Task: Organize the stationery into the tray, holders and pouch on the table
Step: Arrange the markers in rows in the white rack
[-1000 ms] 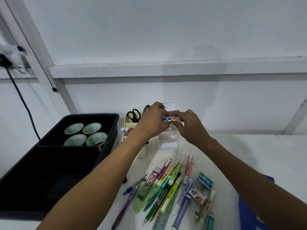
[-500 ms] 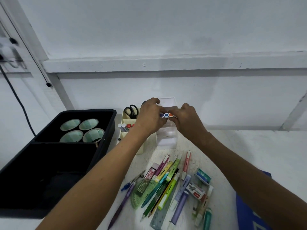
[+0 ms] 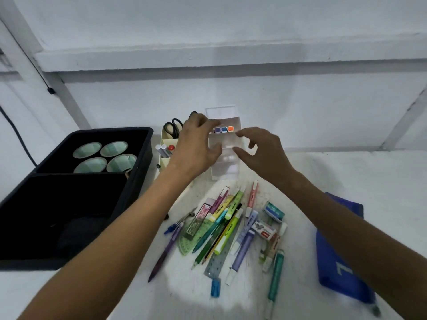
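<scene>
Three markers (image 3: 223,129) with purple, blue and orange caps stand in the clear acrylic holder (image 3: 225,168) at the back of the table. My left hand (image 3: 196,146) is at the holder's left side, its fingertips by the purple cap and its fingers loosely bent. My right hand (image 3: 260,150) hovers just right of the holder, fingers relaxed and holding nothing. A pile of pens, highlighters and pencils (image 3: 227,227) lies in front of the holder, below both hands. On the right lies the blue pouch (image 3: 335,250).
A black tray (image 3: 76,199) at the left holds several tape rolls (image 3: 104,155). A cream holder (image 3: 167,144) with scissors (image 3: 174,128) and glue sticks stands behind my left hand. A staples box (image 3: 273,211), an eraser (image 3: 265,232) and a ruler (image 3: 216,265) lie in the pile.
Both hands pinched the three markers above the clear holder. Now the markers stand in the holder and my right hand has drawn back to the right, with my left hand loosened.
</scene>
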